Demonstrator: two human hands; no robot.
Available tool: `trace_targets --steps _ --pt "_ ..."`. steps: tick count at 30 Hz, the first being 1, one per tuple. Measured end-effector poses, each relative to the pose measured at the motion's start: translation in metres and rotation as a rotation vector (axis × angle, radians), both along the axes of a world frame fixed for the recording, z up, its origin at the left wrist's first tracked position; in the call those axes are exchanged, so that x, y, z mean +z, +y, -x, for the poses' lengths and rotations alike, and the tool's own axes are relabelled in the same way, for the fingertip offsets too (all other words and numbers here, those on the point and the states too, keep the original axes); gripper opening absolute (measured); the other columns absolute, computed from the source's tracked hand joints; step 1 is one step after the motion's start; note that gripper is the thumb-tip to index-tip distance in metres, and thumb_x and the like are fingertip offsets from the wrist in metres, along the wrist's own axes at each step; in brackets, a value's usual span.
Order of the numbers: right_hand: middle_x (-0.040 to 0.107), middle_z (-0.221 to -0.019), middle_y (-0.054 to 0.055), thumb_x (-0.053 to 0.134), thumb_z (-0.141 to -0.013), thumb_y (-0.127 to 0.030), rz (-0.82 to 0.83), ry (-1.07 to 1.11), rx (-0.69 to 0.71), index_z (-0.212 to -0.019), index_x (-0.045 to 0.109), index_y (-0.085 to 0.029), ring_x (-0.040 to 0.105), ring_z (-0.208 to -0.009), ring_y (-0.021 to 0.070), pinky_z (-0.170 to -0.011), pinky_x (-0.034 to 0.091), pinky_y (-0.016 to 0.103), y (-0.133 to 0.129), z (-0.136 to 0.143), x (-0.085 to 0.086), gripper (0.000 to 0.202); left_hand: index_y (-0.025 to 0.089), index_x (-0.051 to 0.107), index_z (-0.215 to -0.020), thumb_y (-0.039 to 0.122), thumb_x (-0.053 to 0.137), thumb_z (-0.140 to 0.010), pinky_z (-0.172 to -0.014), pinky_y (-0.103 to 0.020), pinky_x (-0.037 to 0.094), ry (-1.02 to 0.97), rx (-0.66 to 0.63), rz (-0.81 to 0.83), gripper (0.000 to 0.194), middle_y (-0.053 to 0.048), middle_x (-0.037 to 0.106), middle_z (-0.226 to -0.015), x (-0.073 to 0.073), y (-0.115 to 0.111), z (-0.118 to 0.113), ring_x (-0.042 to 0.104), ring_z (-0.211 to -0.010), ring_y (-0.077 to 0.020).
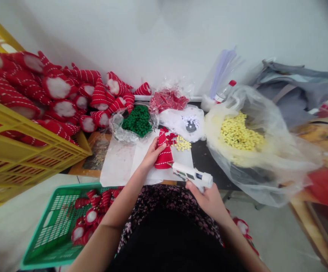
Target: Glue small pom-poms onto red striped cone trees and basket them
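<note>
My left hand [152, 153] is wrapped round the left side of a red cone-shaped hat [164, 156] with white stitched lines, its tip pointing away from me. In my right hand [205, 194] is a white glue gun [190, 174], its nozzle at the hat's lower right edge. White paper [121, 160] lies under the hat. Just beyond and to the right are small piles of red pompoms [171, 138] and yellow pompoms [183, 143]. Green pompoms [137, 121] fill a clear bag behind my left hand.
A yellow crate [24, 151] heaped with red stuffed cones stands at left. Below it, a green basket [48, 223] holds more. Bags of red pieces [168, 100], white pieces [190, 122] and yellow pompoms [240, 134] line the back and right, beside a bottle [224, 92] and grey bag [291, 88].
</note>
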State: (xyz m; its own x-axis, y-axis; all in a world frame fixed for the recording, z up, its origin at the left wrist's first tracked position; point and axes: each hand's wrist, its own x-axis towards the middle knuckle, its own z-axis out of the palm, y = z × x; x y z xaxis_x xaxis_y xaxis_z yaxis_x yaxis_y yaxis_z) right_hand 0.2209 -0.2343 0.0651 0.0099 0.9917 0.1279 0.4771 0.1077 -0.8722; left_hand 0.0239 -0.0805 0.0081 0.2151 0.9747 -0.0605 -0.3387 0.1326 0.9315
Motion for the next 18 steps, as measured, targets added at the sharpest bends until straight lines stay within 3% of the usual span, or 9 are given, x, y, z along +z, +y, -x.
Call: trace_targets --steps 18 --pt "0.078 -0.073 0.008 0.061 -0.093 -0.046 0.019 -0.01 -0.001 -0.071 0.072 -0.022 0.079 -0.083 0.0293 -0.089 0.063 0.038 -0.0009 -0.0009 -0.0038 0.034 0.023 0.063 -0.122 0.048 0.083 -0.078 -0.093 -0.039 0.055 0.006 0.021 0.008 0.054 -0.005 0.073 -0.115 -0.003 0.0007 -0.0035 0.069 -0.105 -0.0273"
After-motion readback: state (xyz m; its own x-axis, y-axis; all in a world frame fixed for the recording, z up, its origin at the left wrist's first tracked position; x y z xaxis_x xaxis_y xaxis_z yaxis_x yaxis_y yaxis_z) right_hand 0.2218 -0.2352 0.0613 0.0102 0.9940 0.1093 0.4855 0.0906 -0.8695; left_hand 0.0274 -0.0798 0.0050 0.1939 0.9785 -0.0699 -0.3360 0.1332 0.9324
